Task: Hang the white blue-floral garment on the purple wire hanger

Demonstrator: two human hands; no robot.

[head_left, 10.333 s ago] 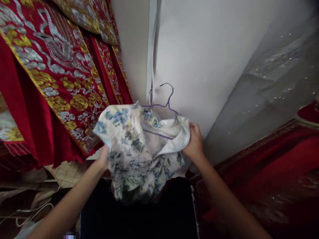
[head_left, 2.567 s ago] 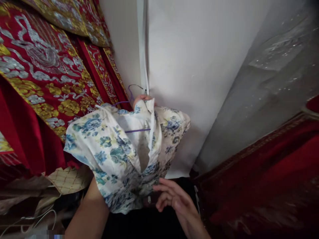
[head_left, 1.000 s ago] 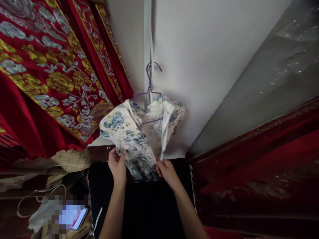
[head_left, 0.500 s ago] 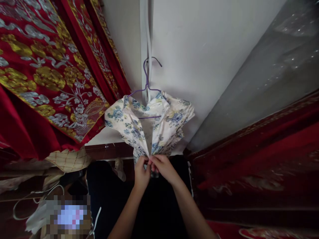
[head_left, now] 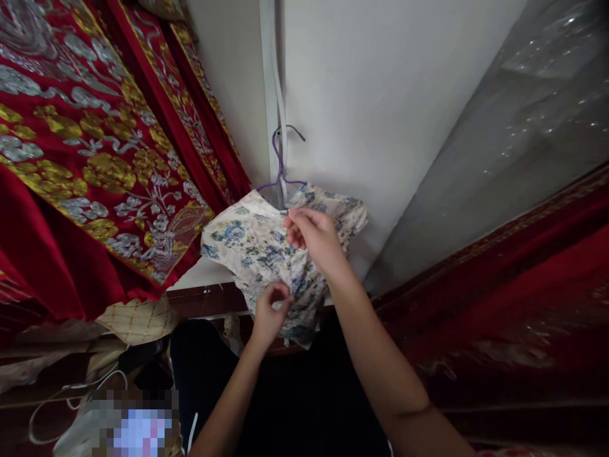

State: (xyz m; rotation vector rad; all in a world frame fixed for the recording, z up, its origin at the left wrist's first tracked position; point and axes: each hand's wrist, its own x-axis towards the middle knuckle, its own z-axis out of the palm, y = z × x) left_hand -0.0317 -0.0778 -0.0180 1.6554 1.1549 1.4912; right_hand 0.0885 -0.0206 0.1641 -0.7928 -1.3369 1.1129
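A white floral garment [head_left: 252,244] with blue flowers hangs on a purple hanger [head_left: 280,168]. Its front is drawn together along a middle seam up to the neckline. At the top of that seam my right hand [head_left: 316,238] is closed in a pinch on what looks like the zipper pull, mostly hidden by the fingers. Lower on the same seam, the curled thumb and forefinger of my left hand [head_left: 272,311] pinch the garment; the exact fold between their tips is hard to see.
A pale strap [head_left: 277,76] runs down the wall [head_left: 380,89] behind the hanger. Red embroidered cloth [head_left: 109,171] hangs at left, close to the garment's sleeve. Clear plastic covering [head_left: 537,108] and dark red cloth [head_left: 499,304] are at right. A cream checked item [head_left: 140,320] lies lower left.
The garment's open front has come together. My right hand has moved up from beside my left hand to the neckline, while my left hand stays low on the seam.
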